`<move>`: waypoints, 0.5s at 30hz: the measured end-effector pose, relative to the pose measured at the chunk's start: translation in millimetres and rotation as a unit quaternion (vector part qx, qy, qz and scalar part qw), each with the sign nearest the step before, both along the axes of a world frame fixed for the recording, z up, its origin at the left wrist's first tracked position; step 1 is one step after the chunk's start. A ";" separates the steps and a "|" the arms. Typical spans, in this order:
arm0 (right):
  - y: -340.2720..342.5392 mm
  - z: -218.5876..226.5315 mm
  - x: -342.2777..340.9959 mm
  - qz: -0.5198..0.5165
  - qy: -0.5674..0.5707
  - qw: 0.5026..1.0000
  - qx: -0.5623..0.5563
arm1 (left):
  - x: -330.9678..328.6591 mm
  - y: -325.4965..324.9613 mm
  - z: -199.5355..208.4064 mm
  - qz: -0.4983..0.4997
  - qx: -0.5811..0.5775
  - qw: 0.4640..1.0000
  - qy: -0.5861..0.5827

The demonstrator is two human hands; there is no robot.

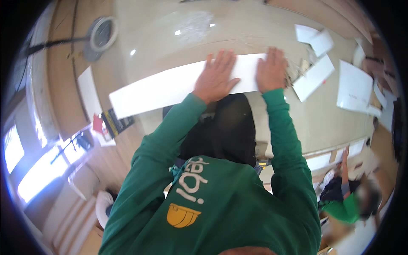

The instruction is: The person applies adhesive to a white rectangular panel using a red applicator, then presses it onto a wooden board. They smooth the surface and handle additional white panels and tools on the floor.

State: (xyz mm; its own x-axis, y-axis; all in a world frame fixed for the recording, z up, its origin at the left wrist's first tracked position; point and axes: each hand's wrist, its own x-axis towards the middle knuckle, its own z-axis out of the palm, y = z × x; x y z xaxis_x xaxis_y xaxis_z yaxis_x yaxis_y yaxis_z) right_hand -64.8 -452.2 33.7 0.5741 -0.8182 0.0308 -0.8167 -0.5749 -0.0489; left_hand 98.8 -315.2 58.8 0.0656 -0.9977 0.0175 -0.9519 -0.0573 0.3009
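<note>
A long white strip of sheet material [157, 87] lies across the floor in front of my knees, its left end nearer to me than its right. My left hand [216, 76] rests flat on the strip right of its middle, fingers pointing away and the thumb spread to the right. Close to the strip's right end, my right hand [272, 70] is laid over it with the fingers extended. Both palms press on the top face, and neither hand grips anything. What is under the palms is hidden.
White offcuts [314, 78] and scraps lie on the floor at the right. A larger white sheet [355, 87] is farther right. A round grey-and-white object [103, 34] stands at the far left, near a dark box [117, 122]. Another person [346, 199] in green works at the lower right.
</note>
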 end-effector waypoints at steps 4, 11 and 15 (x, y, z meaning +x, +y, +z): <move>1.0 -0.9 1.5 -0.005 -0.040 0.999 0.010 | 0.2 4.6 -0.3 0.008 0.001 1.000 0.014; 2.6 2.6 2.0 -0.005 0.003 1.000 -0.010 | 13.1 33.8 -2.0 0.148 0.029 0.988 0.015; 1.2 1.1 -0.6 -0.001 0.001 1.000 -0.008 | 72.7 93.9 -11.2 0.252 0.049 0.965 -0.051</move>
